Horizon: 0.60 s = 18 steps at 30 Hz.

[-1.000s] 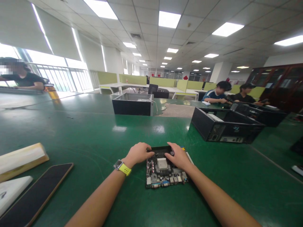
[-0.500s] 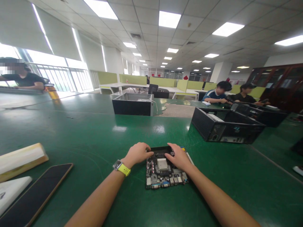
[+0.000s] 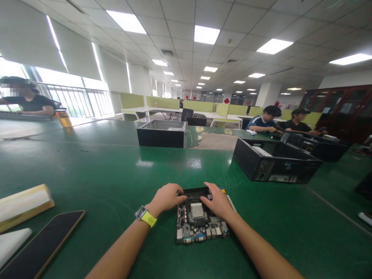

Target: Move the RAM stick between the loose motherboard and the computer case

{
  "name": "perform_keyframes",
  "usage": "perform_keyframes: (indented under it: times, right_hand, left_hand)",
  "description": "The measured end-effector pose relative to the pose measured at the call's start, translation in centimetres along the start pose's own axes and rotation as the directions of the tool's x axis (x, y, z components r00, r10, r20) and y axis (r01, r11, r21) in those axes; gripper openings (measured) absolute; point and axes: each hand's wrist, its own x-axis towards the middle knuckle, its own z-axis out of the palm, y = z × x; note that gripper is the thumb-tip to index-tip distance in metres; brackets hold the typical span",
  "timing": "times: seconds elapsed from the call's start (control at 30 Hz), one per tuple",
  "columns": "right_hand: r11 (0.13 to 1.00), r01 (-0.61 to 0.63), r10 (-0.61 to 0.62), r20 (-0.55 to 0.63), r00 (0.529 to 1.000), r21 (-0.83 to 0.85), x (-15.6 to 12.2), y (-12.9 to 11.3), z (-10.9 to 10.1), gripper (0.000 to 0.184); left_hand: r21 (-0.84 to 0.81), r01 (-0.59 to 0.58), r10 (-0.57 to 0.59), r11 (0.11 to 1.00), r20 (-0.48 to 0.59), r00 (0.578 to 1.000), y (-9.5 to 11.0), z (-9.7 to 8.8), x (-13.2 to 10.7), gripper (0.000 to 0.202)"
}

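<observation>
A motherboard (image 3: pixel 200 224) lies flat on the green tabletop, its row of ports towards me and a square silver processor (image 3: pixel 197 210) in the middle. Along its far side runs a dark, narrow strip that looks like a memory module (image 3: pixel 193 192). My left hand (image 3: pixel 167 197), wearing a watch with a yellow-green band (image 3: pixel 147 217), is closed at the strip's left end, thumb on the near side. At the right end my right hand (image 3: pixel 217 201) has its thumb and index finger curled around it. Fingertips behind the strip are partly hidden.
An open computer case (image 3: pixel 276 162) stands at the right, another (image 3: pixel 162 133) further back. At the left lie a dark flat slab (image 3: pixel 46 244), a white object (image 3: pixel 13 244) and a pale yellow-white block (image 3: pixel 23 205). Other people sit at the far left and far right.
The view has tilted slightly up, so everything sits a little lower in the picture. My hands keep about the same hold at the motherboard's far side.
</observation>
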Motion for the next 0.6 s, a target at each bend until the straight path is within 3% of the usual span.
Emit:
perform_keyframes:
  times: [0.6]
  right_hand:
    - [0.995,-0.094,0.096,0.081,0.992,-0.018,0.37,-0.57,-0.2,0.064]
  left_hand:
    - [-0.123,0.016,-0.006,0.992,0.081,0.997,-0.47,-0.54,-0.53,0.031]
